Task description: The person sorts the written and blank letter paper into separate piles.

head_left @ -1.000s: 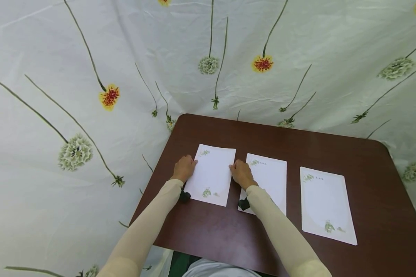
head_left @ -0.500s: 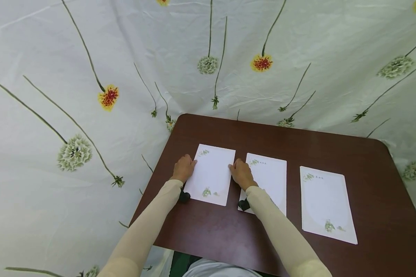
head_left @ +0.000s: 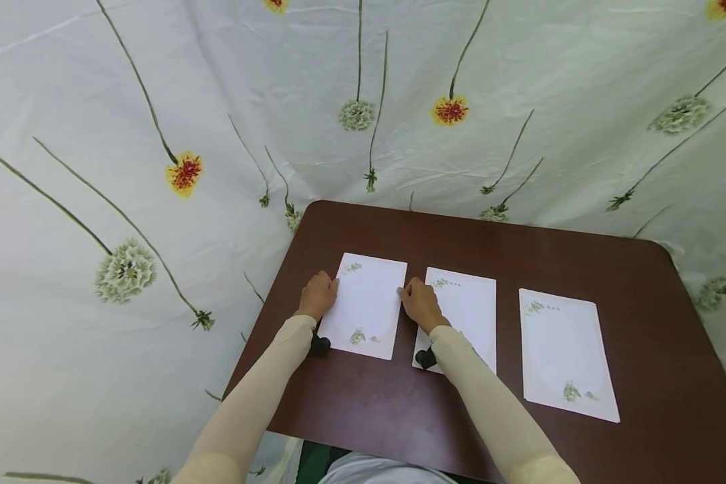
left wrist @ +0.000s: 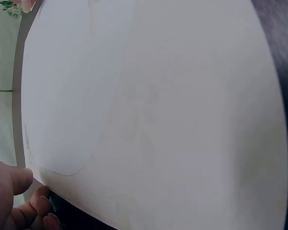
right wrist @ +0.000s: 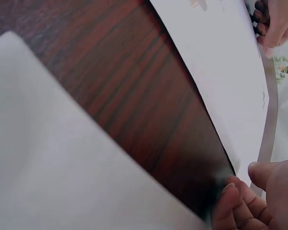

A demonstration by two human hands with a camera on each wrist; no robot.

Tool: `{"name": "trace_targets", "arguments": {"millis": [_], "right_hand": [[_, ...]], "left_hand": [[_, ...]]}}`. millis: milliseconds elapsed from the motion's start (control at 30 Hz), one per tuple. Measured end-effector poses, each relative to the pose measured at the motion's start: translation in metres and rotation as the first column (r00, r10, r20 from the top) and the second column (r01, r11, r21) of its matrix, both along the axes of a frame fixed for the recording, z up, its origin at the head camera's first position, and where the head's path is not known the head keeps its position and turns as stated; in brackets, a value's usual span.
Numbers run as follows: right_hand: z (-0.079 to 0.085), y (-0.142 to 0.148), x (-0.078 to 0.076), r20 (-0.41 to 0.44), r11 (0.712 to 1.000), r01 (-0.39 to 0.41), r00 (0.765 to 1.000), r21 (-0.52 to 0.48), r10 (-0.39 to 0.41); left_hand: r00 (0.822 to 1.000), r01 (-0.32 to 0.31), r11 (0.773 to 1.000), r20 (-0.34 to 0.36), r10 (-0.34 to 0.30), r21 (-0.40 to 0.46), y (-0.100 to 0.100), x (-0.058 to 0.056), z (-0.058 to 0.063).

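Observation:
A white sheet of letter paper (head_left: 366,306) with green plant prints lies at the left of the brown table (head_left: 363,403). My left hand (head_left: 318,296) pinches its left edge, thumb above and fingers curled below; the left wrist view shows this thumb (left wrist: 20,179) at the paper's edge. On the opposite edge, my right hand (head_left: 422,304) pinches the same sheet between thumb and fingers (right wrist: 233,196). My right wrist and sleeve pass over a second sheet (head_left: 468,316) in the middle, hiding part of it. Whether the left sheet is single or stacked I cannot tell.
A third printed sheet (head_left: 569,353), with another edge just showing beneath it, lies on the right of the table. Behind and to the left hangs a white cloth (head_left: 248,60) with a flower pattern. The table's near edge runs close to my body.
The head view has shifted slightly, so cloth and sheets sit a little further left. Both hands stay at the left sheet's edges, with hardly any visible movement.

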State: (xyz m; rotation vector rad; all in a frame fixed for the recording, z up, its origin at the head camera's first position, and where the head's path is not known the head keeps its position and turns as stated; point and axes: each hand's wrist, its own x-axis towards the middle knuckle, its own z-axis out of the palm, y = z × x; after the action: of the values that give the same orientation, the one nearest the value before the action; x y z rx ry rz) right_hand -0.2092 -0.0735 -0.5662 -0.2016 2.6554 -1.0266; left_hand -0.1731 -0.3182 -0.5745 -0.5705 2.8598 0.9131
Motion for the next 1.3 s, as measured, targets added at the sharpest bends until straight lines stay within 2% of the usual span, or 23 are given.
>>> {"name": "trace_targets", "arguments": {"millis": [133, 333, 500, 633, 800, 1000, 1167, 1300], "right_hand": [[0.004, 0.015, -0.002, -0.015, 1.0, 0.026, 1.0, -0.015, -0.026], [0.015, 0.048, -0.008, -0.056, 0.999, 0.052, 0.997, -0.005, -0.052], [0.023, 0.085, -0.009, -0.074, 0.993, 0.118, 0.991, 0.032, -0.115], [0.026, 0.111, -0.007, -0.077, 0.983, 0.177, 0.982, 0.043, -0.174], [0.025, 0.139, -0.001, -0.048, 0.971, 0.232, 0.972, 0.049, -0.23], [0.016, 0.166, 0.007, -0.01, 0.962, 0.267, 0.964, 0.065, -0.267], [0.01, 0.181, 0.013, 0.02, 0.951, 0.3, 0.953, 0.075, -0.303], [0.006, 0.187, 0.016, 0.027, 0.946, 0.318, 0.947, 0.063, -0.32]], "left_hand": [[1.0, -0.006, 1.0, -0.013, 0.006, 0.003, 0.004, -0.002, 0.0], [0.999, 0.009, 1.0, -0.032, -0.01, -0.03, 0.017, -0.007, 0.007], [0.995, 0.072, 0.997, -0.063, -0.073, -0.028, 0.043, -0.015, 0.014], [0.984, 0.146, 0.989, -0.096, -0.148, -0.033, 0.066, -0.019, 0.015], [0.973, 0.205, 0.979, -0.105, -0.206, -0.02, 0.094, -0.021, 0.015], [0.955, 0.277, 0.961, -0.099, -0.278, -0.029, 0.125, -0.022, 0.012], [0.94, 0.331, 0.943, -0.08, -0.331, -0.013, 0.152, -0.022, 0.005], [0.932, 0.353, 0.934, -0.067, -0.356, -0.045, 0.171, -0.024, 0.001]]}}
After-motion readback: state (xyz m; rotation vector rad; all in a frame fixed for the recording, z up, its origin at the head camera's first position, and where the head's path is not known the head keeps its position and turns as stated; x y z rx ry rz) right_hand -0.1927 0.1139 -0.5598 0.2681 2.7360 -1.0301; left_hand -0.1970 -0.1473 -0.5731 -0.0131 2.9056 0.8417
